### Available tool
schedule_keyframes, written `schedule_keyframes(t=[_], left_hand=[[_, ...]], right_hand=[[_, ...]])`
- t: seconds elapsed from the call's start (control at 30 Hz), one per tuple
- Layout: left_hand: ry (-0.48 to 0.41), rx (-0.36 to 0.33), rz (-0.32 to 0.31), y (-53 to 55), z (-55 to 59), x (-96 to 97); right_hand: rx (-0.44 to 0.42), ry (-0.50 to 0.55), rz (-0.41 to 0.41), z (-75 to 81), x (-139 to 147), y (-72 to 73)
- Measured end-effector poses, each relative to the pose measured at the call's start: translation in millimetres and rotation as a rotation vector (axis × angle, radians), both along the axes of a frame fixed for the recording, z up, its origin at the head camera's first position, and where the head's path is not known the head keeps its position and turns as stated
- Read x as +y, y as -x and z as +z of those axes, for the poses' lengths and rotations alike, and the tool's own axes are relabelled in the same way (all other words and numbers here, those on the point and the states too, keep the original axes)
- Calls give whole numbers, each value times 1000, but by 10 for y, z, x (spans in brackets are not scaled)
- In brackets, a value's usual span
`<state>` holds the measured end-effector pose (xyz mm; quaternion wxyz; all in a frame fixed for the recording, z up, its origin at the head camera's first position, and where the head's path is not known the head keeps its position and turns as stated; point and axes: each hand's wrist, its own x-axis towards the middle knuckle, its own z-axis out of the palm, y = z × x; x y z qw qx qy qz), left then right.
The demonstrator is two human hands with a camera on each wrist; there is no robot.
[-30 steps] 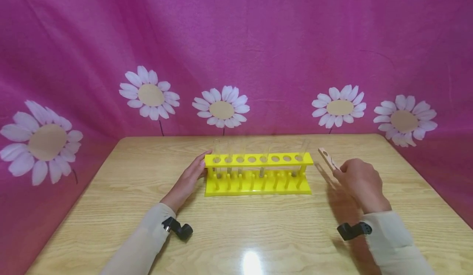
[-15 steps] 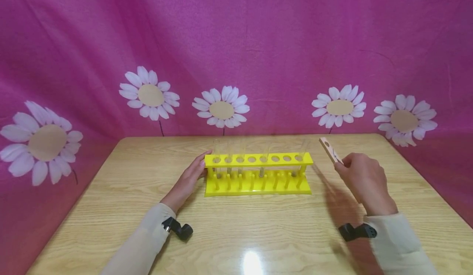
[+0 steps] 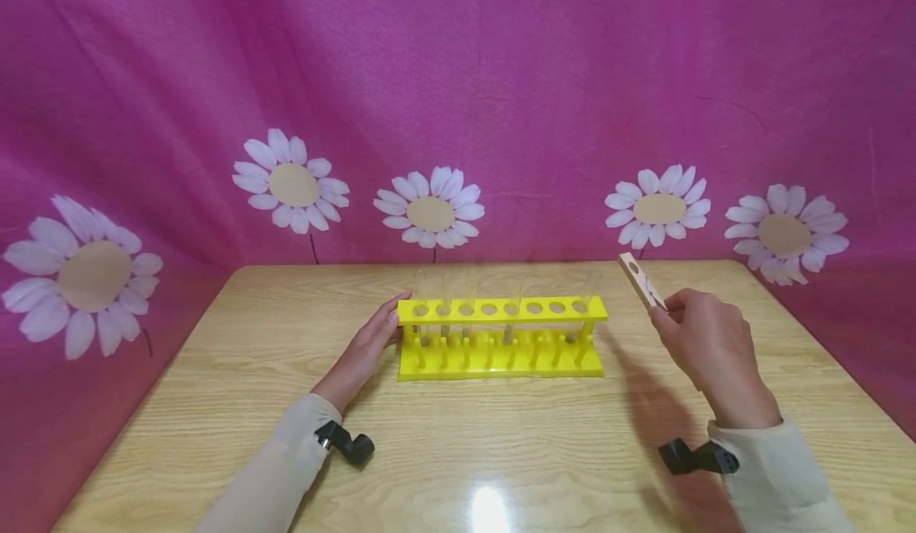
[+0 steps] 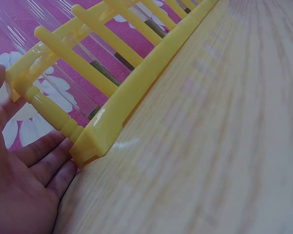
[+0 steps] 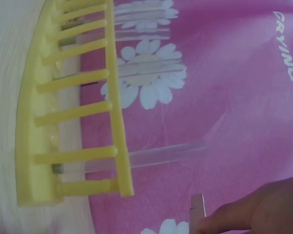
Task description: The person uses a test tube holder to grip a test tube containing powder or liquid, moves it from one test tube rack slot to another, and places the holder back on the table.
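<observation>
A yellow test tube rack (image 3: 500, 370) stands upright on the table, several clear glass test tubes (image 4: 101, 72) in its holes and dark matter at their bottoms. My left hand (image 3: 363, 350) rests against the rack's left end. In the left wrist view its fairly straight fingers (image 4: 48, 158) touch the end post near the base, and another part of the hand meets the top bar. Right of the rack, my right hand (image 3: 712, 350) pinches a wooden test tube clamp (image 3: 641, 280) above the table. The clamp points up and left, apart from the rack; its rear part is hidden by the hand.
The wooden table (image 3: 444, 453) ends at the back against a pink cloth (image 3: 515, 103) printed with white daisies. Test tubes stick up above the rack's top bar, including one test tube (image 5: 168, 152) at its right end.
My right hand has risen and shifted slightly right, lifting the test tube clamp and its tip higher. My left hand and the rack have stayed in place.
</observation>
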<state>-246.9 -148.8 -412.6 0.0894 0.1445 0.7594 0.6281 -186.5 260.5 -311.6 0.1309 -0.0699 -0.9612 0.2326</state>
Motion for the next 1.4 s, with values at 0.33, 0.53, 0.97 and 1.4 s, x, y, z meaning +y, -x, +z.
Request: schedule_keyframes(t=[0.33, 0.53, 0.97, 1.4], left_hand=[[5, 6, 8, 57, -84, -3], [10, 31, 22, 99, -177, -14], [4, 16, 11, 51, -87, -8], [1, 62, 20, 106, -186, -34]], right_hand=[[128, 14, 6, 95, -113, -103], [234, 19, 30, 119, -188, -166], [211, 62, 84, 134, -354, -203], [226, 47, 221, 54, -515, -190]])
